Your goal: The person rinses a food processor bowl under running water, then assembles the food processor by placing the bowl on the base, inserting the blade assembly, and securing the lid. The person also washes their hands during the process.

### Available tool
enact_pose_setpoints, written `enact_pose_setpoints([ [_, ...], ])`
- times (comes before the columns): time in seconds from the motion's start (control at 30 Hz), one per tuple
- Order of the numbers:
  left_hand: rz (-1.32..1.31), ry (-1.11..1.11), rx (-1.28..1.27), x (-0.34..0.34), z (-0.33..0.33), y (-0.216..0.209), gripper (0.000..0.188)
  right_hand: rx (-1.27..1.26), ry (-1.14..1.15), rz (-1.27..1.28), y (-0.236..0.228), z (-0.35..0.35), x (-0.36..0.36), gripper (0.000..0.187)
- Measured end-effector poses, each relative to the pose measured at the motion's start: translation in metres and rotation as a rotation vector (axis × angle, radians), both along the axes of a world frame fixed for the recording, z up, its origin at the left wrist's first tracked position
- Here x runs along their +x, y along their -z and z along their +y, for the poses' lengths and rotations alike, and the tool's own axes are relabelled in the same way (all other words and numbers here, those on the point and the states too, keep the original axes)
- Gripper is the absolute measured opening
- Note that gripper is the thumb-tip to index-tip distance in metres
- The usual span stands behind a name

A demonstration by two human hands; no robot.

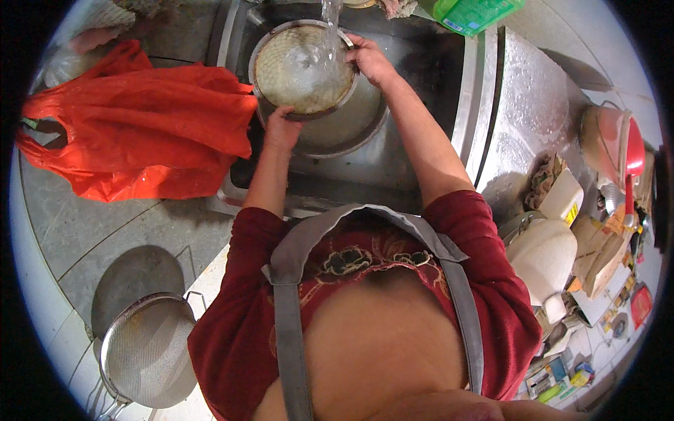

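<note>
Both hands [283,129] [372,60] grip a round, grey-rimmed pan [291,81], its pale, mesh-patterned base splashed by water [330,21].

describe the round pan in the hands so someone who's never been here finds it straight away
Start at the sink, top middle. There, the left hand holds the near rim of the pan and the right hand its right side, above a basin. Unlike that basin, the pan shows a mesh-like pattern inside, and the water falls straight into it.

Looks like a round, pale-bottomed, metal-rimmed pan [281,74]. Is held near twelve o'clock, open side up, wet inside.
</note>
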State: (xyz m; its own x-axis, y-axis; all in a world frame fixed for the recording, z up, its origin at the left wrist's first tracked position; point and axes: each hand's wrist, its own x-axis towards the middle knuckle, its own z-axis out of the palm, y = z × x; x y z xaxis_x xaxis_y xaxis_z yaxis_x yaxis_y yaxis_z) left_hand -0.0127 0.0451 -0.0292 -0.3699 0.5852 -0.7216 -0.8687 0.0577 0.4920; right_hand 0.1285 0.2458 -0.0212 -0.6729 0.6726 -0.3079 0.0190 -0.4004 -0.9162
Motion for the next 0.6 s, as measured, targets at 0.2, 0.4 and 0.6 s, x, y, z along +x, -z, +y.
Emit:
enact_pose_setpoints([
  [0.2,0.005,-0.106,0.088,0.011,0.001,0.003,0.05,-0.072,0.002,0.099,-0.003,-0.012,-0.01,0.047],
  [0.4,-0.008,-0.184,0.081,0.017,0.0,-0.001,0.052,-0.026,-0.065,0.033,0.004,-0.027,-0.007,0.052],
  [0.6,-0.026,-0.222,0.15,0.027,-0.001,0.0,0.057,-0.049,0.033,0.086,0.015,-0.035,-0.011,0.057],
])
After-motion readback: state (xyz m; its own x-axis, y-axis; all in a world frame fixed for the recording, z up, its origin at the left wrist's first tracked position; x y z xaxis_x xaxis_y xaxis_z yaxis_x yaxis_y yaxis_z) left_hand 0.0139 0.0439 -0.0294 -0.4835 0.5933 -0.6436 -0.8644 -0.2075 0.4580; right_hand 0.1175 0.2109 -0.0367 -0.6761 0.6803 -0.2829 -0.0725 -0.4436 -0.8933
